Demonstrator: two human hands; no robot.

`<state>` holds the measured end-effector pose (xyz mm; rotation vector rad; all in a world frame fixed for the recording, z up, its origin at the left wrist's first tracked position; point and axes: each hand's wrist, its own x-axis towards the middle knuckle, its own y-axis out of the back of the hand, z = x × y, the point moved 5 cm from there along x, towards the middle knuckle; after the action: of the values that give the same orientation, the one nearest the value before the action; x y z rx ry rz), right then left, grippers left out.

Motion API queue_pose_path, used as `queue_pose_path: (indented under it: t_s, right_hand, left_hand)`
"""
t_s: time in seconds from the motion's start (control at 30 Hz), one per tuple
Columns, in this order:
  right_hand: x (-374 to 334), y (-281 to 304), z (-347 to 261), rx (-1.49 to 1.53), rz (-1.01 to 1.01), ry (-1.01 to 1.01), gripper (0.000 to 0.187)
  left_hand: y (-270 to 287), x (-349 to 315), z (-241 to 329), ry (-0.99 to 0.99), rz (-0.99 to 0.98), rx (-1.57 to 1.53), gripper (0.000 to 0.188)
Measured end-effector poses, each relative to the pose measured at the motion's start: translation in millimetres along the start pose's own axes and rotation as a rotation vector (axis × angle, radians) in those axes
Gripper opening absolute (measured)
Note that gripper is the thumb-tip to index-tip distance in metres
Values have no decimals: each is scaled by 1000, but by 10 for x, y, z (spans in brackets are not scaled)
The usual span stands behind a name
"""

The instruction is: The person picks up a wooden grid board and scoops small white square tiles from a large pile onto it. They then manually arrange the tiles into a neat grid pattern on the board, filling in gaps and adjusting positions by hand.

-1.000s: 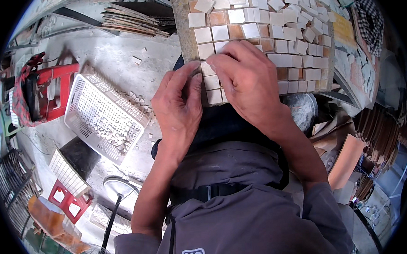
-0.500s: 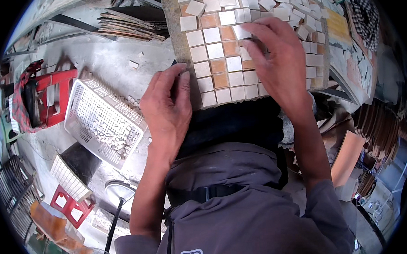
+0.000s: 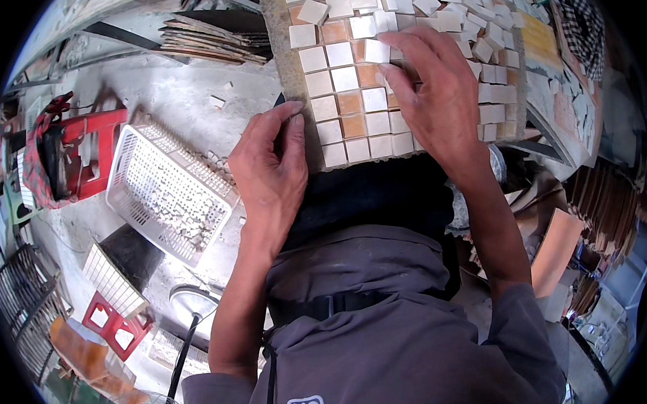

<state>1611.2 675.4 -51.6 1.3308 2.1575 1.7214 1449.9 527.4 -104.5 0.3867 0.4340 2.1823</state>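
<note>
In front of me lies a mould board [image 3: 282,56] set with square white and cream tiles, its orange-brown base showing in several cells. My right hand [image 3: 437,85] is over the middle of it, with index finger and thumb closed about the right side of a slightly tilted white tile [image 3: 377,51]. That tile partly covers an orange cell. At the board's near left edge is my left hand [image 3: 267,150]; its fingers are loosely bent, thumb and index apart, with the tips by the edge and no tile in them. Loose tiles [image 3: 467,15] pile up at the far right of the board.
A white perforated basket [image 3: 131,181] holding small tile pieces stands on the floor to the left, near a red stool [image 3: 101,150]. Thin boards [image 3: 212,41] are stacked beyond. A yellow block [image 3: 539,39] and checked cloth [image 3: 579,17] lie right of the board.
My right hand has brought the white tile slightly left over the orange cell. The left hand stays by the board's edge, and the whole view has shifted a little.
</note>
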Motion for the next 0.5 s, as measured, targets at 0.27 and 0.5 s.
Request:
queue_pose_path:
  t_s: [0.27,0.5]
  right_hand:
    - [-81,185,-124,226,-111,-66,33]
    - [-317,56,-337,179,-351,89,34]
  left_hand:
    - [17,-22,-39,78,-14,-25,15]
    - [21,-43,-37,134,-26,-35,15]
